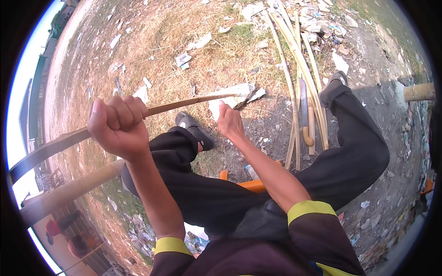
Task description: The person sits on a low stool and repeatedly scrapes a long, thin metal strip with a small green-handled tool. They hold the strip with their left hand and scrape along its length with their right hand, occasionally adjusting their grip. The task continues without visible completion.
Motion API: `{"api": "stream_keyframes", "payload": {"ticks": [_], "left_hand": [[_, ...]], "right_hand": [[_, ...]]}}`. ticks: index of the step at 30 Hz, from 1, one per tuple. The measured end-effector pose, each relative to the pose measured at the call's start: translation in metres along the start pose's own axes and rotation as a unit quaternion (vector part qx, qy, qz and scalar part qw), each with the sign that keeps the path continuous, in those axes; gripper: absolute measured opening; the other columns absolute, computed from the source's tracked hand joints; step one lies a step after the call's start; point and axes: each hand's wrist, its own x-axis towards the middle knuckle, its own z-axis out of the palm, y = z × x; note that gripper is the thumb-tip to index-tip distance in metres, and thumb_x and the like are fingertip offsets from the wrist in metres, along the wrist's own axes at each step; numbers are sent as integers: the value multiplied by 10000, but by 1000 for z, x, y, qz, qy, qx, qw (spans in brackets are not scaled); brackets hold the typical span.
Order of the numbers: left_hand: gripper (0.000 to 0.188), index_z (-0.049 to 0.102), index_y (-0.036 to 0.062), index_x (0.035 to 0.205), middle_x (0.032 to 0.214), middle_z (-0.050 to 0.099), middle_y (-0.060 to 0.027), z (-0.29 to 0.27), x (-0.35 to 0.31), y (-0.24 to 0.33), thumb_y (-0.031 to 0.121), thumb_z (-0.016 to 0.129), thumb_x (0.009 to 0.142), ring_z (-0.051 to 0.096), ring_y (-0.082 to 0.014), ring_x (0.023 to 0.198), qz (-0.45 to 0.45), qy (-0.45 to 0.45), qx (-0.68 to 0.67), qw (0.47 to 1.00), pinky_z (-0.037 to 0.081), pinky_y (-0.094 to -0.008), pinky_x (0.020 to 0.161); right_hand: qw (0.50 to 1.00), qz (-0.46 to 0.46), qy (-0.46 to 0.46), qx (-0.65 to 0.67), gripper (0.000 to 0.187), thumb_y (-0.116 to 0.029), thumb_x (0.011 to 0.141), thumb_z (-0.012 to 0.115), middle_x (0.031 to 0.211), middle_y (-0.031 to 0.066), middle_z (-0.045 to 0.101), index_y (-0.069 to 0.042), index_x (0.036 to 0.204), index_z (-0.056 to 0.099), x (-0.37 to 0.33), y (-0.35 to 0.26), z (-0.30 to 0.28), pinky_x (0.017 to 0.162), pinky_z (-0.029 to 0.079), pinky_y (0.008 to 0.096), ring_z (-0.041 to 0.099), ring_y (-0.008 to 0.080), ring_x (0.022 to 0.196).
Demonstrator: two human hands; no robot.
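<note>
My left hand [120,126] is closed in a fist round a long, slightly curved bamboo strip [179,104]. The strip runs from the far left edge, through the fist, to a thin tip near the middle of the view. Just below that tip is my right hand [230,122], fingers curled in and thumb pointing up; whatever it pinches, if anything, I cannot make out. On the ground to the right lies a long knife [304,108] with a curved wooden handle, beside several split bamboo strips [295,55].
A thick bamboo pole [78,188] crosses at the left, and another pole end [418,92] juts in at the right. Under me shows part of an orange seat [252,186]. Paper scraps [183,60] litter the dry grass. People [78,244] appear at the lower left.
</note>
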Motion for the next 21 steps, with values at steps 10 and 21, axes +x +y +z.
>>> {"api": "stream_keyframes", "payload": {"ticks": [10,21], "left_hand": [[405,177,137,549,450,164,18,5,4,1,180,335,920,127,-97,384,1,55,49,997,176,-283,373],[430,168,164,559,474,141,28,7,7,1,219,425,900,139,-96,411,4,171,98,980,169,-281,427]], "right_hand": [[1000,3,-15,-11,533,-348,983,217,685,286,580,32,932,586,13,11,4,709,459,512,580,462,711],[999,-32,-13,7,636,-427,973,198,803,313,605,52,882,606,23,9,2,763,447,509,583,463,814]]}}
